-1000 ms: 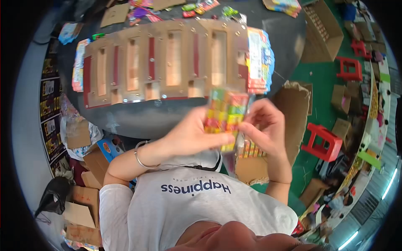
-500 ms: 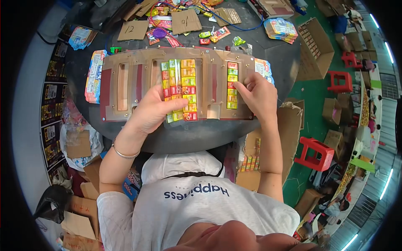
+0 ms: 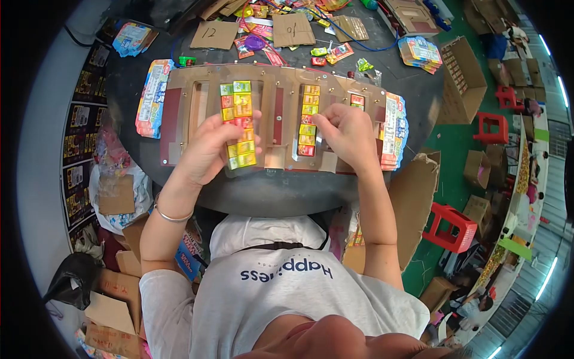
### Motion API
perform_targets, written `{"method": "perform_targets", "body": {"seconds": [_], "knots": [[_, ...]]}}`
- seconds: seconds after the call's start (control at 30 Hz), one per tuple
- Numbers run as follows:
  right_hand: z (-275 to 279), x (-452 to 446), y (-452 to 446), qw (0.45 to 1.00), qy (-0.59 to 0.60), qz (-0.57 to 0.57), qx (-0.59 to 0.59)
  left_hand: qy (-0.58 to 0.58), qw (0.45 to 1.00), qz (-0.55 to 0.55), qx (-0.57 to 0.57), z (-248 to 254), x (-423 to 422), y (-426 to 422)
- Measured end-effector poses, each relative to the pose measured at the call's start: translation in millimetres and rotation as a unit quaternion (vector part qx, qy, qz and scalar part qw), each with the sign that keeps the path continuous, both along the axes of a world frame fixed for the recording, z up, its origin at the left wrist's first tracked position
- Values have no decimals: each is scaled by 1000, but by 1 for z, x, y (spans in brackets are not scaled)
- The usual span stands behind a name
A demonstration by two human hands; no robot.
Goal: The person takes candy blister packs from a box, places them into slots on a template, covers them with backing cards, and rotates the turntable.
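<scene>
My left hand [image 3: 216,143] is wrapped around a two-column block of small wrapped candies [image 3: 241,99], yellow, green and red, raised over the left half of a long brown fixture board [image 3: 278,90]. A single column of candies [image 3: 308,137] lies in a middle slot of the board. My right hand [image 3: 345,133] is closed in a pinch, with the thumb at that column's right edge. Another column of candies [image 3: 357,100] shows in the right slot, mostly hidden behind my right hand.
Stacks of printed cards stand at the board's left [image 3: 154,99] and right [image 3: 394,128] ends. Loose candies, cables and numbered cardboard pieces [image 3: 214,35] lie behind it. An open carton [image 3: 418,203] sits by my right arm, near a red stool [image 3: 449,227].
My right hand has moved from the right slot to the middle one, where a candy column now lies. The left hand's block went from three columns to two and moved left. The view shifted slightly.
</scene>
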State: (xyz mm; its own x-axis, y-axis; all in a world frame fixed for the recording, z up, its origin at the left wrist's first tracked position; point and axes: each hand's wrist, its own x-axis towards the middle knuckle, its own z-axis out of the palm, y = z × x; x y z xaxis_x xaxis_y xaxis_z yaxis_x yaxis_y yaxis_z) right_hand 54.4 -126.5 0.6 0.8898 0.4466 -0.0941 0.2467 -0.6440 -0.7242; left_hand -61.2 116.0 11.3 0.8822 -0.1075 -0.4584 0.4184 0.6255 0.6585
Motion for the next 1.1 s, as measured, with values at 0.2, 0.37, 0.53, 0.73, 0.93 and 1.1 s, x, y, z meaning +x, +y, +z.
{"method": "perform_targets", "body": {"seconds": [0.2, 0.37, 0.53, 0.73, 0.93, 1.1], "knots": [[20, -20, 18, 992, -97, -4, -77, -46, 988, 4, 150, -5, -9, -8], [13, -37, 49, 968, 190, 53, 154, -63, 987, -15, 148, -5, -8, 0], [9, -18, 80, 996, 53, 62, 40, -25, 942, 32, 332, -9, 5, 55], [11, -40, 89, 971, -145, 52, -184, 71, 549, -69, 830, 2, -2, 46], [0, -57, 57, 944, -290, 140, -75, -161, 457, -92, 870, -7, -41, 31], [14, 13, -79, 933, -258, -250, -21, -125, 536, 119, 827, -20, -6, 162]]}}
